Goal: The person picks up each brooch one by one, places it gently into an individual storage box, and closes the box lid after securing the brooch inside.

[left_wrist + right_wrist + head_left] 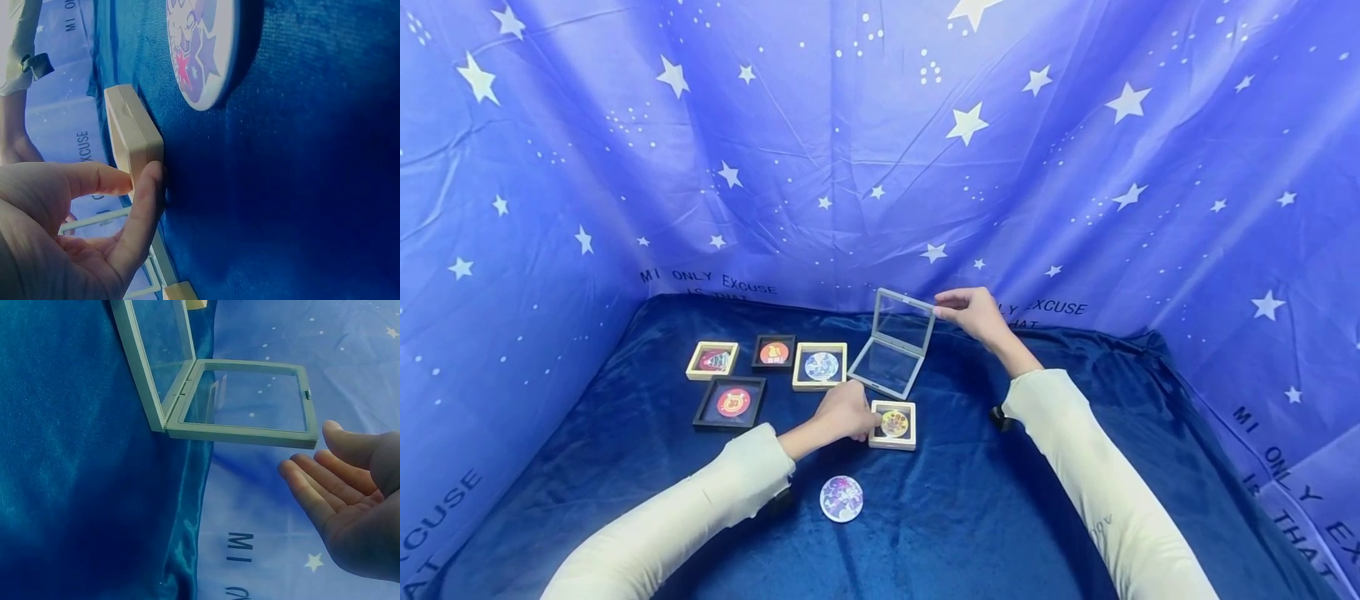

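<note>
Between thumb and fingers, my left hand [844, 410] pinches the left edge of a small cream display frame [904, 444] holding a yellow round badge [895, 423]. In the left wrist view the frame [134, 125] appears edge-on at the fingertips. A grey display frame [891, 377] with clear film stands unfolded behind it, its lid raised. My right hand [973, 315] is beside the lid's upper right corner; the right wrist view shows a small gap between the fingers [306, 487] and the lid [244, 439]. A loose purple-and-white round badge [842, 499] lies in front of the left hand.
To the left are a cream frame with a blue-white badge [820, 387], a small black frame [774, 369], a larger black frame [700, 421] and another cream frame [712, 377]. Dark blue velvet cloth [955, 517] covers the table; a star-patterned curtain [850, 125] surrounds it.
</note>
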### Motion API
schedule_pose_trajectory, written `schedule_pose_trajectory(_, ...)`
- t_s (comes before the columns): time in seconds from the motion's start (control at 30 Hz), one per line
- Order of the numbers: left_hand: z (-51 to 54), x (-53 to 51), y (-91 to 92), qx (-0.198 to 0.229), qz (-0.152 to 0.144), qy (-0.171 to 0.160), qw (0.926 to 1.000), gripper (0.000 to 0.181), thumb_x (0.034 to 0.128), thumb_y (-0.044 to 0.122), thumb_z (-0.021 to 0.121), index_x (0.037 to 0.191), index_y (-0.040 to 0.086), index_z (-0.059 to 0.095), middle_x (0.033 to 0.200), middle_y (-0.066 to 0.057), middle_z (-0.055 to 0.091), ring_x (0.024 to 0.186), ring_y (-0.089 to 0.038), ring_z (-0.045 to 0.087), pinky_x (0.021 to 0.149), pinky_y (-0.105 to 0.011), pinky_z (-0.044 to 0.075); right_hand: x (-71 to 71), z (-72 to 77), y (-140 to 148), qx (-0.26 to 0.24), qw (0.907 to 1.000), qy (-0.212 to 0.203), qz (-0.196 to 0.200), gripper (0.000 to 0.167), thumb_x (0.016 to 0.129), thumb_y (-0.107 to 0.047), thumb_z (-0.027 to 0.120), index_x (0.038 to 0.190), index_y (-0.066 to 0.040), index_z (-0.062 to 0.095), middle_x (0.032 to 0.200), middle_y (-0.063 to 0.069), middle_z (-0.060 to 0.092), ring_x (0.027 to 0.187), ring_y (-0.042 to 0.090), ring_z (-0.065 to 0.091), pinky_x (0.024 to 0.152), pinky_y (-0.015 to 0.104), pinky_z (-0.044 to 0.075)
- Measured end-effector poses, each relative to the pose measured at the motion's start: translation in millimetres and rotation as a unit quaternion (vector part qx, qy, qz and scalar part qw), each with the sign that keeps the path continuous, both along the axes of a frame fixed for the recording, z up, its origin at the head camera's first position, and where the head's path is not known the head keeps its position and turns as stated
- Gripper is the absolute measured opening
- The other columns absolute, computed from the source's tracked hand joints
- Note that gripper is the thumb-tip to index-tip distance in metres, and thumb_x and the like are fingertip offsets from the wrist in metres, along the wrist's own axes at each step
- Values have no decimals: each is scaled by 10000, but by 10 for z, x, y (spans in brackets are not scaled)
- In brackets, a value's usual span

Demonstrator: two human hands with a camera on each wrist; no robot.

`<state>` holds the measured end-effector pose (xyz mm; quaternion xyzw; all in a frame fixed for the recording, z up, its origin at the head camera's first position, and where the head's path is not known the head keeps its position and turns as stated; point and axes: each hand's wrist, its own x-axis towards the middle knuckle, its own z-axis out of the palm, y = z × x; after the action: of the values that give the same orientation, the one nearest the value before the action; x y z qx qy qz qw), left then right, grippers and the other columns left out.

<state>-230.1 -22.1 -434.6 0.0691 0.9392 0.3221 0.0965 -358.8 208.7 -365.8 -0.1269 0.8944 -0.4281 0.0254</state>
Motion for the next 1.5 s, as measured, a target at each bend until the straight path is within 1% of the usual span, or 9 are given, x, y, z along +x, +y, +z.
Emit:
schedule_pose_trajectory(0.23, 27, 3, -72, -149, 81, 0, 9999, 352, 847, 159, 717, 497, 118, 711, 444, 37, 610, 454, -117, 618, 463, -225, 420, -46, -55, -48, -72, 10000, -10, 14, 343, 994, -113, 656, 1295, 53, 657, 1274, 260, 678, 1182, 405, 657, 1009, 514, 522)
schedule_pose_trajectory(0.37, 67, 8, -153, -167, 129, 14, 9998, 353, 838, 160, 720, 488, 124, 710, 443, 35, 611, 467, -123, 629, 469, -222, 412, -60, -81, -62, -166, 9999, 25, 41, 317, 993, -95, 652, 1270, 58, 673, 1243, 273, 686, 1145, 437, 669, 992, 530, 529)
schedule_pose_trajectory(0.5, 104, -10, -263, -175, 182, 1, 9997, 351, 837, 151, 714, 488, 123, 706, 450, 35, 618, 473, -118, 628, 457, -217, 404, -50, -86, -70, -55, 10000, 58, 24, 303, 999, -116, 650, 1255, 42, 690, 1200, 266, 707, 1114, 446, 678, 971, 532, 539)
schedule_pose_trajectory(0.73, 149, -37, -476, -360, 424, -12, 9984, 352, 849, 190, 729, 504, 136, 688, 463, 51, 621, 496, -117, 635, 461, -222, 389, -34, -86, -78, 34, 9999, 81, -101, 268, 1002, -133, 650, 1214, 15, 721, 1126, 245, 740, 1023, 376, 712, 939, 515, 555)
schedule_pose_trajectory(0.8, 157, -30, -541, -413, 439, 10, 9982, 349, 848, 190, 730, 505, 136, 687, 464, 47, 623, 496, -123, 638, 465, -225, 396, -33, -86, -85, 55, 9998, 114, -134, 263, 1002, -135, 650, 1209, 11, 725, 1113, 238, 746, 1006, 360, 717, 919, 492, 563)
schedule_pose_trajectory(1.0, 205, 5, -736, -558, 546, 71, 9969, 318, 829, 181, 727, 519, 127, 682, 468, 38, 626, 487, -118, 631, 490, -234, 410, -43, -97, -107, 39, 9997, 202, -160, 253, 1001, -132, 651, 1186, 20, 733, 1075, 245, 747, 1010, 407, 706, 821, 358, 547)
schedule_pose_trajectory(1.1, 232, 20, -826, -629, 588, 77, 9963, 316, 828, 170, 722, 519, 114, 686, 472, 27, 632, 496, -134, 646, 482, -232, 402, -39, -94, -114, -37, 9996, 191, -180, 241, 996, -115, 654, 1172, 28, 736, 1057, 259, 744, 997, 415, 698, 841, 400, 556)
schedule_pose_trajectory(1.23, 239, 33, -939, -752, 608, -3, 9953, 330, 838, 162, 717, 515, 105, 683, 466, 26, 626, 512, -162, 661, 491, -233, 406, -29, -89, -126, -67, 9996, 177, -216, 236, 995, -105, 653, 1166, 35, 736, 1052, 259, 745, 930, 328, 702, 895, 483, 566)
schedule_pose_trajectory(1.5, 240, 52, -1107, -1047, 782, -233, 9911, 314, 849, 159, 724, 544, 98, 684, 479, 21, 632, 498, -137, 643, 489, -238, 410, -29, -91, -140, -90, 9997, 117, -179, 237, 1000, -99, 643, 1169, 40, 732, 1071, 269, 739, 1031, 432, 688, 930, 521, 554)
